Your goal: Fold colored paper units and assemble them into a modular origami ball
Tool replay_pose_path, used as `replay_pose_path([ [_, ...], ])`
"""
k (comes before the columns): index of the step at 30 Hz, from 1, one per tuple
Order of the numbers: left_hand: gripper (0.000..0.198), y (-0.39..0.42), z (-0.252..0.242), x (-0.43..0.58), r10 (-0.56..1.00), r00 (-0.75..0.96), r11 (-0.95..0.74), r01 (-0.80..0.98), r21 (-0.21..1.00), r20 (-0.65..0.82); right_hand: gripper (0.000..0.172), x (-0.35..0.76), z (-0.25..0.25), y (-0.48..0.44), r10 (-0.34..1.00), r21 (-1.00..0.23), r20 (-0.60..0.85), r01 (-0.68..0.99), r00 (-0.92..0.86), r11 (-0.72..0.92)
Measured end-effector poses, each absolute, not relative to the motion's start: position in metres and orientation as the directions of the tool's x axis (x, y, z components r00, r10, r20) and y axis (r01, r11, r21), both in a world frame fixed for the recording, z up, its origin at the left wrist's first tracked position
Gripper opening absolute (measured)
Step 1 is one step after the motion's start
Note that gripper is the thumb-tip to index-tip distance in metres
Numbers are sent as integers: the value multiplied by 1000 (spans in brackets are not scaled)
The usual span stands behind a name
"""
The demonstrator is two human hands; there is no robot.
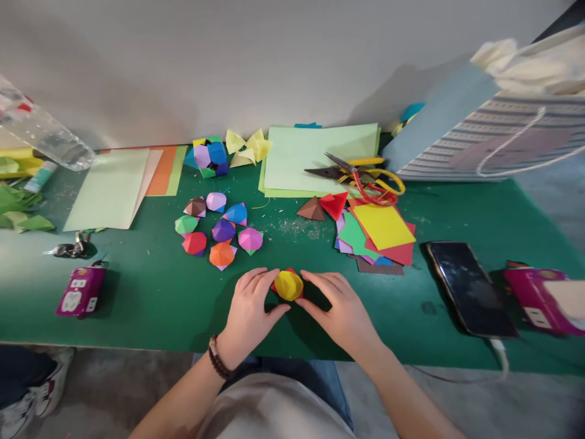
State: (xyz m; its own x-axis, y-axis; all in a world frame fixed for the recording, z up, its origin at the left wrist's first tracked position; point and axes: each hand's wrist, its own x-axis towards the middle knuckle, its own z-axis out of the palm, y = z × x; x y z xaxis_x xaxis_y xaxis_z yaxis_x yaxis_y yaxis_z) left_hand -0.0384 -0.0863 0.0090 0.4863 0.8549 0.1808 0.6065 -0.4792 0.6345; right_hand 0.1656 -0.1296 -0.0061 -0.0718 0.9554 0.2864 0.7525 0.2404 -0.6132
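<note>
1. The green worktop point(137, 299) is covered with paper-craft supplies, and a patterned paper bag point(493, 137) is propped behind its right end.
2. Pale green sheets point(320, 155) are stacked along the back, with scissors point(361, 180) laid on them.
3. A heap of coloured sheets point(382, 227) is left unfolded, near a phone point(470, 289).
4. Eight folded pieces point(223, 230) are grouped at centre, and a multicoloured cube point(209, 155) is set behind them; these appear finished.
5. Two paper pyramids point(312, 210) appear unjoined beside the heap.
6. A yellow-and-red paper piece point(287, 285) is held near the front edge, cupped between the left hand point(249, 311) and right hand point(340, 308), fingers curved against it; it appears unfinished.
</note>
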Motion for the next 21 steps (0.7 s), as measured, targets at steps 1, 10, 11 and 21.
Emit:
replay_pose_path([
  [1,62,-87,9,-35,867,471,-453,605,654,164,40,163,-8,-128,960,-623,273,748,-69,231],
  [10,25,-96,28,-28,926,288,240,59,969,-246,26,158,-3,-139,944,-782,327,570,31,252],
  [11,19,-97,31,-29,905,304,311,1,950,-296,26,158,0,-141,942,-802,333,536,33,265],
  [21,31,-100,36,-29,665,413,747,-345,569,-622,19,161,-4,-153,994,-998,-6,-70,108,2],
])
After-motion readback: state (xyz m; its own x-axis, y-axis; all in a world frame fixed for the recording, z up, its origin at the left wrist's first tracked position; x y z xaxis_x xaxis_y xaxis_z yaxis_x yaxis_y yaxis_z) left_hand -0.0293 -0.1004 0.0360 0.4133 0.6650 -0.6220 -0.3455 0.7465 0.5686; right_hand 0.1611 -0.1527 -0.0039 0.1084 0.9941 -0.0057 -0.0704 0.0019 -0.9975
